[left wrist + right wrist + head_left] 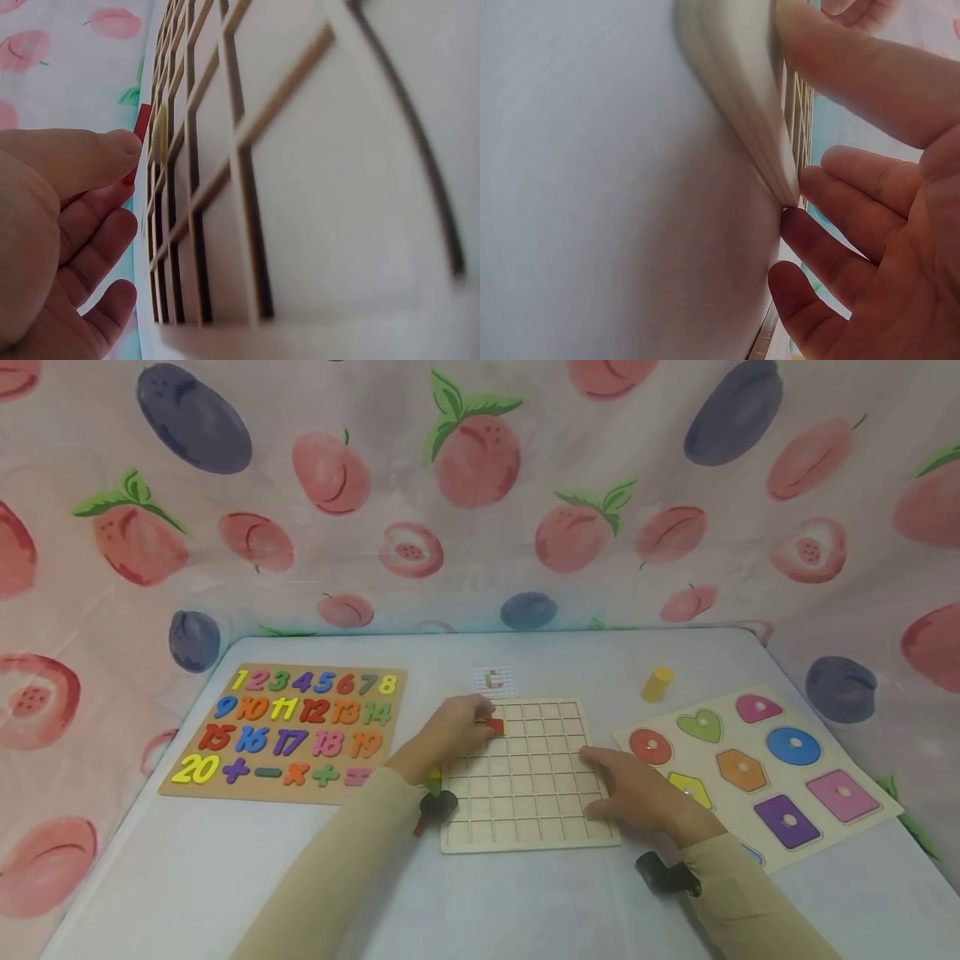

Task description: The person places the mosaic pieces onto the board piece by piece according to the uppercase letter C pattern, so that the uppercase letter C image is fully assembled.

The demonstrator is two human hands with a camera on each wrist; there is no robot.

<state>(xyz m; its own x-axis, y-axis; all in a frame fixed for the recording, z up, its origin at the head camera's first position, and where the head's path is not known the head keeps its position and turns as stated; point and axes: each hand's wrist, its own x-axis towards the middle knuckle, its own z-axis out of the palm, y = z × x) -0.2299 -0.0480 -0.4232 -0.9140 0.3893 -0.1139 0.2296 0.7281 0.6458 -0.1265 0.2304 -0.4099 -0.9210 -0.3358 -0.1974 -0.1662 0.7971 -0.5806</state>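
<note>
Between thumb and forefinger, my left hand pinches a small flat red tile. It holds the tile over the upper left squares of a wooden grid board. In the left wrist view a pale yellow tile shows just behind the red one, at the grid. My right hand rests at the board's right edge, its fingers spread and the thumb on the near part of the rim. Above the board lies a small card with a coloured pattern on ruled lines.
A number puzzle board lies to the left, and a shape puzzle board with knobbed pieces to the right. A yellow cylinder stands at the back right. Beside the left wrist, yellow-green and red pieces partly show.
</note>
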